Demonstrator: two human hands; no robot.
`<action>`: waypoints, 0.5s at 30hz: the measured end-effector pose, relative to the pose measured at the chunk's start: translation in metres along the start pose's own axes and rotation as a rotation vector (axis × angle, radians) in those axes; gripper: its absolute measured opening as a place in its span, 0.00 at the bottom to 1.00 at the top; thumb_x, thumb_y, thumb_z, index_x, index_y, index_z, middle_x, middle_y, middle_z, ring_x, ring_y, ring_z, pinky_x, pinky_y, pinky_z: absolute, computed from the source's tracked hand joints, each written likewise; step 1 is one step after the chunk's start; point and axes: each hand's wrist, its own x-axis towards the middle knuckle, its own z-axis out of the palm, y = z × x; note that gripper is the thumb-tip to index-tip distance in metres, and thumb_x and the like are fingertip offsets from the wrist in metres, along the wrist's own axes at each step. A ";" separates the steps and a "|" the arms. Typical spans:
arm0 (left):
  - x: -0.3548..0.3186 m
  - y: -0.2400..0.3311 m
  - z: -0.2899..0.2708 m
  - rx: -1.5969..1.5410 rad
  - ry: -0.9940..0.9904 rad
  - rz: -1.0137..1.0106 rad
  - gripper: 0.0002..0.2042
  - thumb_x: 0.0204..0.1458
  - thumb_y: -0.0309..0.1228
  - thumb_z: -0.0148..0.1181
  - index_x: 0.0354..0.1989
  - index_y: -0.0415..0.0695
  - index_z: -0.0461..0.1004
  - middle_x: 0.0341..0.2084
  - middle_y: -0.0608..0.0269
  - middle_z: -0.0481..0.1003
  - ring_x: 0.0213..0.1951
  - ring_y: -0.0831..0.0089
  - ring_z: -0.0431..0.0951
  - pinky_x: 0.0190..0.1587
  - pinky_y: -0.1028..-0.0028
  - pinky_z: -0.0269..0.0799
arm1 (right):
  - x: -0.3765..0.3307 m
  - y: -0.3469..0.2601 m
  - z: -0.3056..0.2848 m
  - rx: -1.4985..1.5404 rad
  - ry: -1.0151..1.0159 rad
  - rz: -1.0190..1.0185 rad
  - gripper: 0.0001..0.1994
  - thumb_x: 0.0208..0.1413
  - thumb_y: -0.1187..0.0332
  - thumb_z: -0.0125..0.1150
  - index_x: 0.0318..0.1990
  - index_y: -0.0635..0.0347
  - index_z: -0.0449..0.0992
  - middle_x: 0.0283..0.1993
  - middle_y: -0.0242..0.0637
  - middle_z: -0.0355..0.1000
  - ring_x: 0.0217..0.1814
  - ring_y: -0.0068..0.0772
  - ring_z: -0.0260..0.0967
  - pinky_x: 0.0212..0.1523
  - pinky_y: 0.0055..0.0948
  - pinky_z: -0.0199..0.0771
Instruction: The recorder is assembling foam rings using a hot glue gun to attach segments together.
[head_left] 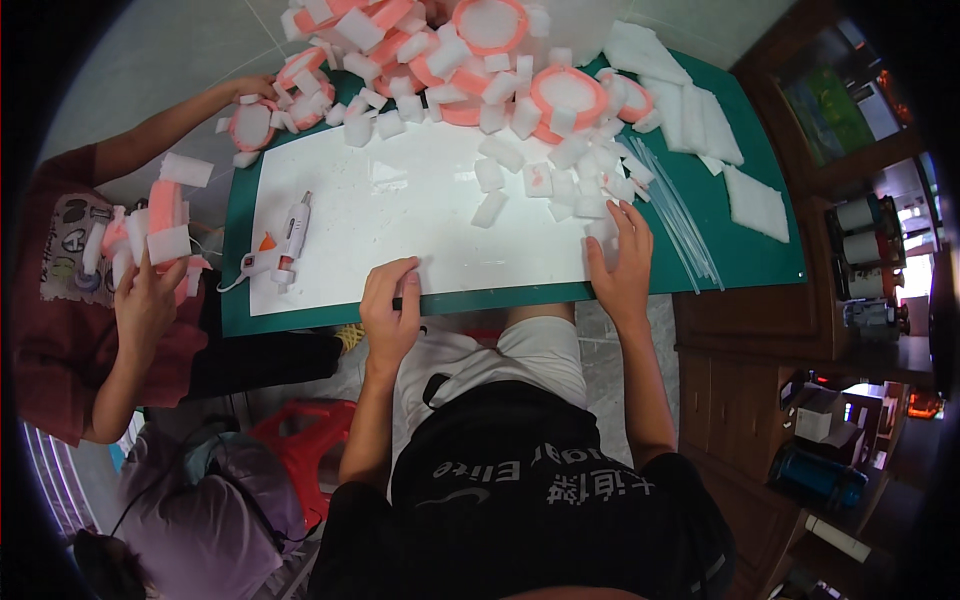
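Observation:
My left hand [388, 312] rests at the near edge of the white board [400, 220], its fingers loosely bent, the thumb apart and nothing visible in it. Spread over the board's right side, my right hand [622, 268] has its fingertips by the loose white foam blocks [538, 180]; its thumb stands away from the fingers. Further back lies a heap of pink rings [568, 95] with white foam centres and small white blocks around them. On the board's left part is a white glue gun [290, 240] with an orange trigger.
Clear glue sticks [680, 220] lie right of my right hand. White foam sheets [695, 115] cover part of the green table [770, 180]. At left, a co-worker's hand [148, 300] holds a pink-and-white foam piece [168, 215]; their other hand touches the heap. A red stool [305, 445] stands below.

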 end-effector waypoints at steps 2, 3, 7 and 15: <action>0.000 0.004 -0.002 -0.060 0.010 -0.075 0.07 0.56 0.20 0.56 0.41 0.35 0.77 0.35 0.54 0.78 0.36 0.64 0.78 0.38 0.71 0.72 | 0.002 0.001 0.001 -0.007 0.022 -0.016 0.26 0.52 0.71 0.64 0.60 0.62 0.70 0.62 0.49 0.64 0.63 0.53 0.61 0.63 0.45 0.60; 0.002 0.007 -0.005 -0.087 0.001 -0.106 0.07 0.57 0.20 0.56 0.42 0.34 0.77 0.34 0.54 0.79 0.35 0.66 0.78 0.38 0.73 0.73 | 0.002 0.001 0.004 0.016 0.027 -0.007 0.26 0.51 0.71 0.65 0.60 0.61 0.70 0.61 0.50 0.65 0.62 0.53 0.62 0.62 0.44 0.62; 0.017 0.031 -0.021 -0.154 0.003 -0.026 0.07 0.56 0.18 0.56 0.42 0.33 0.77 0.31 0.55 0.79 0.32 0.71 0.79 0.37 0.75 0.73 | 0.000 0.002 0.009 0.088 0.080 0.040 0.25 0.50 0.71 0.67 0.58 0.62 0.72 0.57 0.48 0.66 0.59 0.51 0.65 0.59 0.41 0.66; 0.062 0.092 -0.154 -0.150 0.517 0.822 0.12 0.62 0.30 0.53 0.50 0.41 0.63 0.31 0.48 0.76 0.28 0.55 0.77 0.30 0.56 0.72 | -0.004 0.006 0.014 -0.002 0.073 0.024 0.23 0.49 0.70 0.68 0.55 0.61 0.73 0.55 0.46 0.68 0.57 0.50 0.66 0.57 0.41 0.68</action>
